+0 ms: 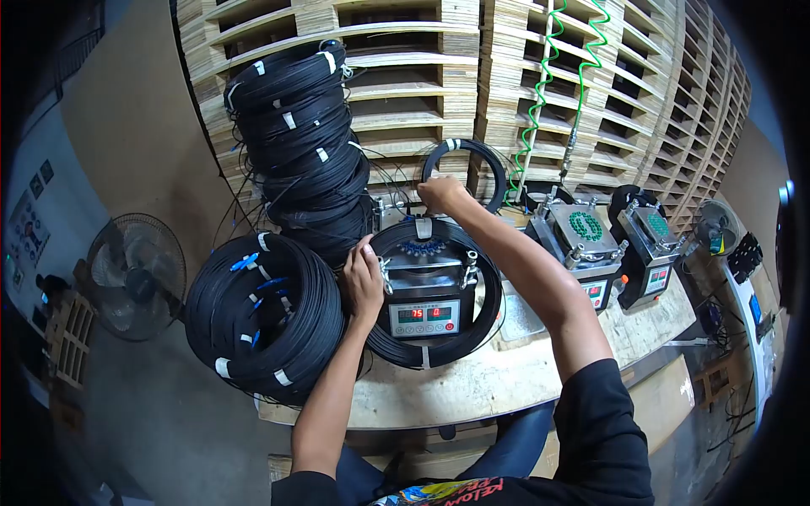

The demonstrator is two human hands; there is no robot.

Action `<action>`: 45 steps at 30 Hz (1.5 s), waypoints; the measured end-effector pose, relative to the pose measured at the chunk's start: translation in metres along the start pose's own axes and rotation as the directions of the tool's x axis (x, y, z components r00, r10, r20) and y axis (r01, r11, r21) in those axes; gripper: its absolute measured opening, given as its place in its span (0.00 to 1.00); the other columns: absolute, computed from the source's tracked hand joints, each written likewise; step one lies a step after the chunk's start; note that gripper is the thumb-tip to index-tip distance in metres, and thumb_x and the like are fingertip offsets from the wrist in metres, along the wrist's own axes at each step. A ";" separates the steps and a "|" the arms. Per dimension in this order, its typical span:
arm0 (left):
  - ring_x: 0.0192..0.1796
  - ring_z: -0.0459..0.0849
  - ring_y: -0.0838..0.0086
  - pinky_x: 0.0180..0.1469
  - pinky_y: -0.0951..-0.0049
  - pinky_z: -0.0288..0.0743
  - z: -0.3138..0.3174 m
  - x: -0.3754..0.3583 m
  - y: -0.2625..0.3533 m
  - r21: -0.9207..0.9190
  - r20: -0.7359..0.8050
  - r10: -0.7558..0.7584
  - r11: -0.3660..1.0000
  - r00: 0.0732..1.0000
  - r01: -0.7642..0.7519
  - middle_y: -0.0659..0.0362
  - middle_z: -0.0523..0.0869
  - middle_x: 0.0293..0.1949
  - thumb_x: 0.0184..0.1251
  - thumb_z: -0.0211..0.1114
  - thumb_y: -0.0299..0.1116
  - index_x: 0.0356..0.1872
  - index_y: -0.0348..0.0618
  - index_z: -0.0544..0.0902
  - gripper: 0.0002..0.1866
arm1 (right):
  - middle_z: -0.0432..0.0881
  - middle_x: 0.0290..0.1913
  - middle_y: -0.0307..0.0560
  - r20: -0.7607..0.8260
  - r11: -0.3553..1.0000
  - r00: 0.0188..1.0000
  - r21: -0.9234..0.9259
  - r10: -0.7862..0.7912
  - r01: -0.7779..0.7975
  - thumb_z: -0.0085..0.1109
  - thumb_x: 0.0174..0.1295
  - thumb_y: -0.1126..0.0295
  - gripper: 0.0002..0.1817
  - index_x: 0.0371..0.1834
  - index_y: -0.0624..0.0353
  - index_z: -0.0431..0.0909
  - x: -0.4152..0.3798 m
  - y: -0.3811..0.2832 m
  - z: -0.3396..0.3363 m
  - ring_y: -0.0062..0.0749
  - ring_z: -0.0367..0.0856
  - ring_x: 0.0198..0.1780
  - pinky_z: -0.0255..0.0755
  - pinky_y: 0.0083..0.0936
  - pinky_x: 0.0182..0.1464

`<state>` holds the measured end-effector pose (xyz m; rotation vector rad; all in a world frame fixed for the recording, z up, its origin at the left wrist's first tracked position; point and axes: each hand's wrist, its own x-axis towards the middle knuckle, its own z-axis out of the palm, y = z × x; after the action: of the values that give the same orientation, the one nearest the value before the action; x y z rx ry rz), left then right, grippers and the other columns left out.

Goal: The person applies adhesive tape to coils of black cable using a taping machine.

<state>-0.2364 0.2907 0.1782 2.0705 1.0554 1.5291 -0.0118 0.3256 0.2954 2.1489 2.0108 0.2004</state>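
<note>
A bench-top fiber polishing machine stands in front of me, its red display lit and blue connectors ringed on top. A large black cable coil encircles it. My left hand is at the coil's left side, beside the machine's metal clamp, with fingers together round the coil; its grip is partly hidden. Reaching behind the machine, my right hand is closed at the left edge of a smaller upright black cable coil with white tape. Its fingertips are partly hidden.
Left are a thick cable bundle with blue connectors and a tall coil stack. Two more polishing machines stand right on the wooden table. Pallets and green coiled air hoses are behind; a fan stands left.
</note>
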 end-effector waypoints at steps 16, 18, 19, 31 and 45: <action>0.52 0.85 0.45 0.55 0.55 0.78 0.000 -0.001 0.001 -0.018 -0.005 0.012 1.000 1.000 -0.012 0.40 0.86 0.52 0.84 0.40 0.37 0.56 0.33 0.82 0.23 | 0.89 0.34 0.51 0.260 0.988 0.961 0.143 -0.090 0.054 0.59 0.58 0.77 0.09 0.38 0.66 0.87 0.038 0.015 0.022 0.38 0.89 0.34 0.81 0.34 0.31; 0.52 0.85 0.45 0.55 0.55 0.78 0.001 -0.001 0.001 -0.021 -0.013 0.031 0.999 0.999 -0.031 0.40 0.86 0.51 0.84 0.40 0.37 0.56 0.33 0.82 0.23 | 0.89 0.34 0.51 0.257 0.988 0.962 0.140 -0.094 0.059 0.59 0.58 0.76 0.10 0.39 0.66 0.87 0.037 0.018 0.015 0.37 0.89 0.34 0.81 0.34 0.31; 0.52 0.85 0.45 0.55 0.55 0.78 0.001 0.000 0.001 -0.024 -0.019 0.041 0.999 0.999 -0.041 0.40 0.86 0.51 0.84 0.40 0.37 0.56 0.34 0.82 0.23 | 0.89 0.34 0.50 0.235 0.947 0.967 0.322 -0.098 0.018 0.58 0.60 0.75 0.10 0.40 0.65 0.87 0.034 0.022 0.010 0.37 0.89 0.35 0.80 0.33 0.31; 0.51 0.85 0.45 0.55 0.55 0.77 0.002 0.001 -0.004 -0.044 -0.037 0.067 0.997 0.997 -0.069 0.39 0.86 0.49 0.82 0.44 0.34 0.54 0.32 0.83 0.20 | 0.86 0.36 0.60 -0.616 0.794 0.703 0.596 0.355 0.121 0.56 0.72 0.56 0.13 0.47 0.53 0.76 -0.055 0.010 0.025 0.62 0.84 0.41 0.76 0.55 0.40; 0.52 0.84 0.52 0.58 0.56 0.77 0.023 0.108 0.070 0.190 0.302 0.329 0.899 0.895 -0.395 0.48 0.86 0.48 0.62 0.70 0.35 0.47 0.41 0.85 0.14 | 0.84 0.32 0.64 -0.517 0.682 0.622 0.731 0.588 -0.037 0.50 0.76 0.57 0.12 0.47 0.55 0.70 -0.080 -0.008 0.072 0.68 0.82 0.37 0.71 0.60 0.35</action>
<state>-0.1755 0.3278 0.2878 2.6843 0.8214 1.2724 -0.0091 0.2430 0.2262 3.3750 2.2345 0.5480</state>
